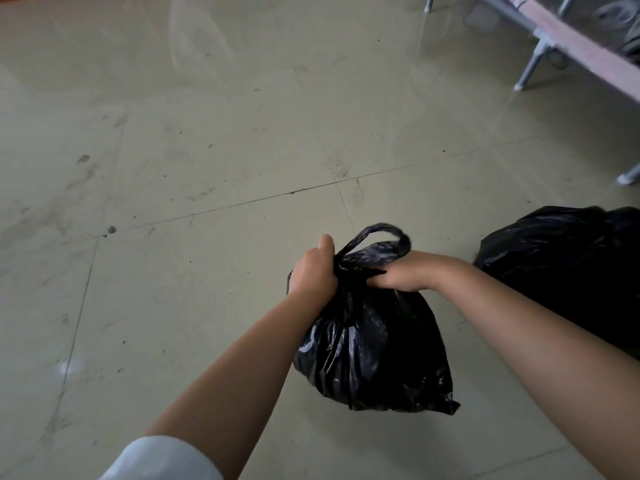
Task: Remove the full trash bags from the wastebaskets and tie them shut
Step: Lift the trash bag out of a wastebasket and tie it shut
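Head camera, looking down, takes in two black trash bags, two bare hands, and one piece of metal-legged furniture. One full trash bag (374, 344) is low in the middle of the view over the tiled floor (173, 150), its top gathered into a twisted neck with one loop (381, 237) of plastic standing up above the hands. A second trash bag (568, 265) lies on the floor just to the right, partly cut off by the frame edge and partly behind the right forearm; whether it is tied cannot be told. The left hand (313, 271) is curled round the gathered neck on its left side, thumb pointing up beside the base of the loop. The right hand (405, 271) comes in from the right with its back upward, fingers curled into the bunched plastic at the neck, close to the left hand. Both forearms reach forward and converge on the bag's top; a white sleeve (162, 459) shows at the left arm's lower end. At the upper right stands a table or bench (568, 43) with three grey metal legs in view.
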`<state>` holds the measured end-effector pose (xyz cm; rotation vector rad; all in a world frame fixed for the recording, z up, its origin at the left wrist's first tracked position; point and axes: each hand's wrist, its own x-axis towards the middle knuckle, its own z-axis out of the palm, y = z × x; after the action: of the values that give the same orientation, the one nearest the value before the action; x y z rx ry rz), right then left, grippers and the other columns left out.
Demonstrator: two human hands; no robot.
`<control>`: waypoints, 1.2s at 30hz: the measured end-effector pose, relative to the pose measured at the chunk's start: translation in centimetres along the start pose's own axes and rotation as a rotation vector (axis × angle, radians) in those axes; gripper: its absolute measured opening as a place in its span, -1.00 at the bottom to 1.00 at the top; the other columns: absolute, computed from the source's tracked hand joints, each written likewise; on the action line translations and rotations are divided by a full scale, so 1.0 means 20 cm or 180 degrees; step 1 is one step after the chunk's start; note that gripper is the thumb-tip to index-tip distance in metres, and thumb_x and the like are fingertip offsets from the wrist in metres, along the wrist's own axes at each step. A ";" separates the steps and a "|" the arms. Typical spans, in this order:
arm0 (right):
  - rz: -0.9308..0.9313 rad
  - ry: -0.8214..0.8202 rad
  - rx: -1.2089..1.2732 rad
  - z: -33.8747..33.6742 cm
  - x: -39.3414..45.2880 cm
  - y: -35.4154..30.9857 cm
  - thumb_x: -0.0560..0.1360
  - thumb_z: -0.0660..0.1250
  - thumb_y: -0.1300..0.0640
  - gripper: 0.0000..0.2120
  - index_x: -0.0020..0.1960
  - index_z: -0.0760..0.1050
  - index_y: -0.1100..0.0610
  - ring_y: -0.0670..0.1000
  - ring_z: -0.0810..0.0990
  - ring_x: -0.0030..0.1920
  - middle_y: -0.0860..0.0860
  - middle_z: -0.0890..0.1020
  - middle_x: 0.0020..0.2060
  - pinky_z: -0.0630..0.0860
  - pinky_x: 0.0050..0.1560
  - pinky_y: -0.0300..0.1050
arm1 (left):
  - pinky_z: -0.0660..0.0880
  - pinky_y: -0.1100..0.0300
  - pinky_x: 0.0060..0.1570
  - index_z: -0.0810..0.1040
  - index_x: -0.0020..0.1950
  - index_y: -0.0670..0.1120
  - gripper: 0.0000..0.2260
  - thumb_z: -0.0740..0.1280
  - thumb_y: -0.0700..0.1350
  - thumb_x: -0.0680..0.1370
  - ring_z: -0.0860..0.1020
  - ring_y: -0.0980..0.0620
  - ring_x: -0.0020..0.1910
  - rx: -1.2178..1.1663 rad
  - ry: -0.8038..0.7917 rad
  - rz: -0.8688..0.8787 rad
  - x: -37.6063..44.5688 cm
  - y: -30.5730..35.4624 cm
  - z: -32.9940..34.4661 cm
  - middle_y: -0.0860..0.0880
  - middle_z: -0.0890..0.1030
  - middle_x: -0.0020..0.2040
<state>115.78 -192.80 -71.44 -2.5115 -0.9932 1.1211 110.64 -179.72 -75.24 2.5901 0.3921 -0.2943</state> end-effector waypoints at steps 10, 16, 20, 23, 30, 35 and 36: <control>0.0367 -0.0213 0.0318 0.06 -0.01 0.08 0.55 0.19 0.20 -0.78 -0.27 0.33 0.05 -0.09 0.37 -0.32 -0.11 0.38 -0.38 0.24 -0.33 -0.33 | 0.44 0.15 -0.23 0.54 -0.18 -0.21 -0.91 0.26 -0.29 0.49 0.53 -0.08 -0.16 -0.0865 -0.0879 -0.0351 0.02 -0.01 -0.02 -0.14 0.51 -0.28; 0.0278 0.0039 0.0551 0.05 0.01 0.05 0.55 0.17 0.21 -0.67 -0.36 0.29 -0.02 -0.05 0.41 -0.20 -0.11 0.40 -0.35 0.25 -0.31 -0.38 | 0.36 0.11 -0.19 0.38 -0.02 -0.14 -0.92 0.18 -0.24 0.50 0.55 -0.23 0.03 -0.0049 0.0038 -0.0360 -0.01 0.05 -0.01 -0.23 0.59 0.04; 0.0321 0.0124 0.0662 0.06 -0.01 0.10 0.55 0.18 0.19 -0.79 -0.26 0.34 0.08 0.00 0.42 -0.09 0.01 0.45 -0.24 0.27 -0.29 -0.30 | 0.36 0.17 -0.20 0.44 -0.15 -0.12 -0.87 0.19 -0.30 0.54 0.51 -0.06 -0.17 -0.1693 -0.0300 -0.0540 0.03 0.02 0.01 -0.18 0.54 -0.16; 0.0289 0.0213 0.0644 0.07 -0.03 0.12 0.56 0.18 0.18 -0.91 -0.13 0.37 0.12 0.00 0.41 -0.10 -0.01 0.44 -0.26 0.26 -0.29 -0.32 | 0.49 0.20 -0.24 0.50 -0.23 -0.12 -0.78 0.22 -0.38 0.52 0.53 0.02 -0.33 -0.3556 -0.0984 -0.1127 0.02 -0.04 0.00 -0.09 0.56 -0.31; 0.0065 0.0166 0.0617 0.08 -0.04 0.10 0.52 0.24 0.16 -0.86 -0.06 0.54 0.22 -0.03 0.44 -0.20 -0.05 0.47 -0.35 0.29 -0.30 -0.36 | 0.52 0.12 -0.23 0.41 -0.29 -0.13 -0.68 0.06 -0.37 0.59 0.62 0.05 -0.52 -0.5070 -0.1172 -0.1275 -0.03 -0.01 0.01 -0.08 0.61 -0.48; 0.0241 -0.0156 0.0954 0.11 -0.05 0.12 0.51 0.28 0.13 -0.79 0.03 0.56 0.24 -0.10 0.50 -0.25 -0.06 0.54 -0.26 0.36 -0.24 -0.40 | 0.52 0.14 -0.14 0.50 -0.34 -0.15 -0.63 0.07 -0.37 0.59 0.59 -0.01 -0.30 -0.5102 -0.1269 -0.1260 -0.02 -0.03 0.03 -0.10 0.60 -0.38; 0.0287 -0.0262 0.1003 0.11 -0.05 0.12 0.51 0.28 0.13 -0.79 0.03 0.57 0.24 -0.11 0.51 -0.25 -0.07 0.55 -0.26 0.37 -0.22 -0.39 | 0.51 0.14 -0.12 0.53 -0.27 -0.19 -0.67 0.09 -0.36 0.59 0.57 -0.04 -0.25 -0.4958 -0.1384 -0.1277 -0.03 -0.03 0.03 -0.12 0.61 -0.32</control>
<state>114.93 -195.41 -73.50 -2.2917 -0.6652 1.3027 109.77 -179.62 -75.81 0.8902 0.6204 -0.4265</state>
